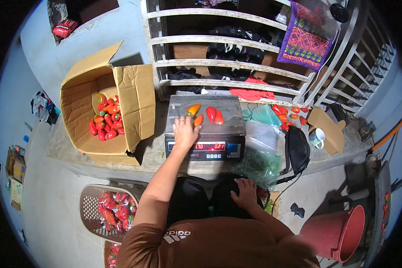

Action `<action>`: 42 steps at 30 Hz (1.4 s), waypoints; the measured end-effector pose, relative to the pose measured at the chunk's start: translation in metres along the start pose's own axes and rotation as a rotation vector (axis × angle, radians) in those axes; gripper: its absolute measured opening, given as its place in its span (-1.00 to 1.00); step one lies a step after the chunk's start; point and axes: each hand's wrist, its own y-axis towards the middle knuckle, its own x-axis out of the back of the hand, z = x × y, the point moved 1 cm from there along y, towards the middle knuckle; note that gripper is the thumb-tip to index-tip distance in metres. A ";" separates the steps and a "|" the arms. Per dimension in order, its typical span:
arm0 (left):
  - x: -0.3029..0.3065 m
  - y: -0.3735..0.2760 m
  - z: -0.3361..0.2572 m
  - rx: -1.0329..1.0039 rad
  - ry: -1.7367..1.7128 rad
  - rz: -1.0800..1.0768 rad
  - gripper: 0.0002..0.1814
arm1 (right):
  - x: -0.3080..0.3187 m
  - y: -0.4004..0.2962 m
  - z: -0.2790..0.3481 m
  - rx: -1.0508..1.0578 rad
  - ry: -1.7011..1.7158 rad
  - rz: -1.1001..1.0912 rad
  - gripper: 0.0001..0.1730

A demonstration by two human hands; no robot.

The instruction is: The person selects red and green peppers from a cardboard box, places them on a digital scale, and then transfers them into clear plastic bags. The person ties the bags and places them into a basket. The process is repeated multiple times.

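Note:
My left hand point(185, 132) is over the left part of a digital weighing scale point(205, 147) with a lit red display. Its fingertips are by a yellow-orange pepper point(194, 109), and the thumb is close to an orange pepper point(198, 120). Whether the fingers grip anything is hidden from above. Two red peppers point(215, 115) lie side by side on the scale's metal plate point(227, 104). My right hand point(246, 192) rests on my right knee, fingers somewhat spread, with nothing in it.
Left of the scale, a cardboard box point(78, 110) on its side holds many red peppers point(109, 120). Clear plastic bags point(261, 137), loose peppers, a black pouch point(297, 147) and a mug point(316, 137) lie rightward. A basket point(90, 207) of bagged peppers and a red bucket point(331, 231) stand lower.

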 end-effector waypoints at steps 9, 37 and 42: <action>-0.003 0.001 0.003 -0.024 -0.024 0.001 -0.47 | 0.001 0.000 0.003 -0.009 0.006 -0.008 -0.41; 0.192 0.007 0.255 0.449 0.238 -0.249 -0.84 | -0.031 0.006 -0.015 0.141 -0.158 0.039 -0.47; 0.101 0.025 0.260 0.386 0.293 0.373 -0.71 | -0.035 0.013 -0.012 0.100 -0.232 0.072 -0.46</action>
